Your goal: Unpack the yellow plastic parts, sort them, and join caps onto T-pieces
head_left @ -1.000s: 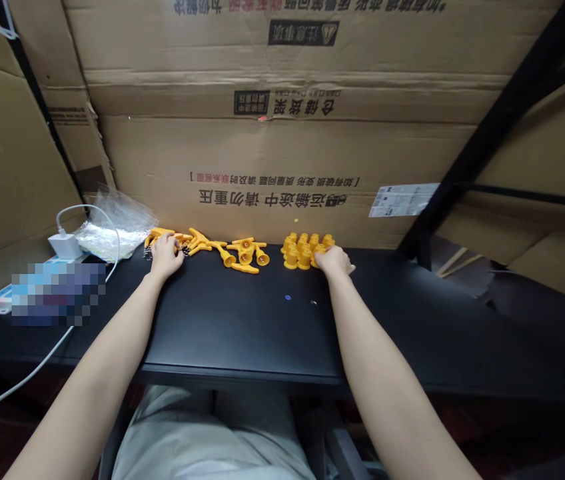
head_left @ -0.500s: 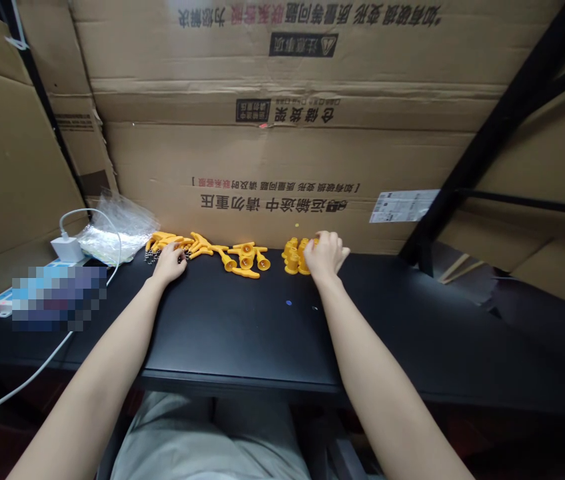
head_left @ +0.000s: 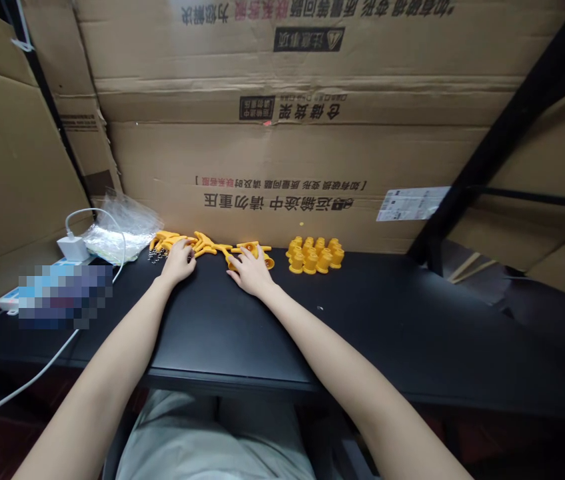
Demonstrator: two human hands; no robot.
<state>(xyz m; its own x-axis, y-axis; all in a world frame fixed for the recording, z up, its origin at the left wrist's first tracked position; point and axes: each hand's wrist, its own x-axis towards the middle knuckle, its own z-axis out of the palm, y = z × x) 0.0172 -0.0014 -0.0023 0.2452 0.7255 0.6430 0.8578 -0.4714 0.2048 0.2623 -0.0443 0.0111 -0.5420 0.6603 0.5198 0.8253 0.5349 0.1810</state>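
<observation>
My left hand [head_left: 179,260] rests at the left side of the yellow pieces, fingers loosely bent and apart over the pile of yellow curved handle-like parts [head_left: 204,241]. Its fingertips are partly hidden. My right hand [head_left: 252,272] reaches over yellow pieces with round cup-shaped ends [head_left: 269,263], its fingers spread and touching or just above them. Small metal bits, perhaps springs or chain [head_left: 155,255], lie left of my left hand. To the right of my right hand, several yellow flanged caps [head_left: 308,260] stand in a tight group.
A clear plastic bag [head_left: 125,230] and a white charger [head_left: 73,249] with a cable lie at the left, near a blurred-out object [head_left: 65,297]. Cardboard [head_left: 282,150] walls the black table [head_left: 212,327] at the back. A black metal post [head_left: 487,143] slants at the right.
My right hand has moved left, from the group of caps to the cup-ended pieces, uncovering the caps. My left hand stays at the handle pile, its fingers a little straighter.
</observation>
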